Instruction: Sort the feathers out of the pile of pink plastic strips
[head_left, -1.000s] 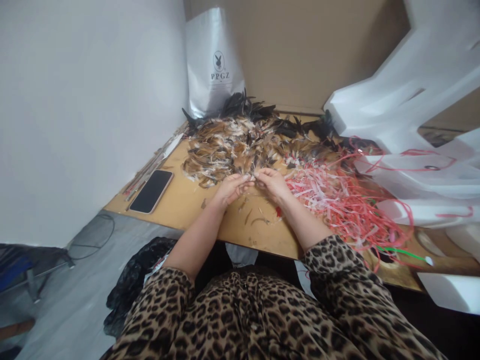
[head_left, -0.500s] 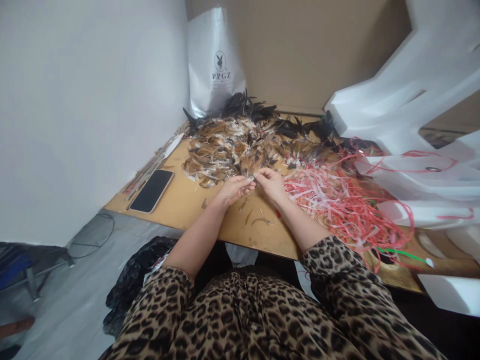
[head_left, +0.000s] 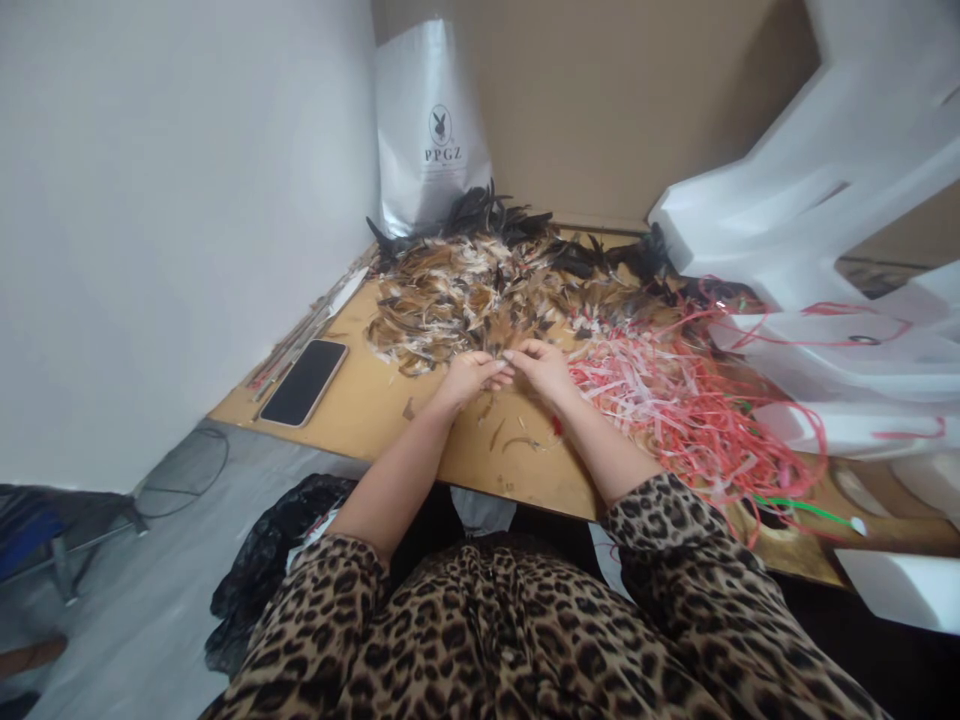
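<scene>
Over the table my left hand (head_left: 474, 375) and my right hand (head_left: 541, 368) meet fingertip to fingertip. Both are closed in a pinch; whatever lies between the fingers is too small to make out. Just beyond the fingertips brown feathers (head_left: 514, 328) fan out, and I cannot tell whether any are in my grip. They border a wide pile of brown, white and black feathers (head_left: 442, 290). Beside my right wrist lies a tangle of red and pale pink ribbon strips (head_left: 675, 400). A few loose feather bits (head_left: 517, 442) lie below my hands.
A phone (head_left: 304, 383) lies on the wooden table (head_left: 480, 465) at left, near thin sticks (head_left: 300, 335) along the wall. Behind the feathers stands a silvery bag (head_left: 427, 130). White moulded pieces (head_left: 795, 180) crowd the right side. A green strip (head_left: 814, 510) sticks out near the front edge.
My hands have shifted slightly, with the right fingertips now reaching a little further left over the left ones. The feathers, ribbon and phone lie as before.
</scene>
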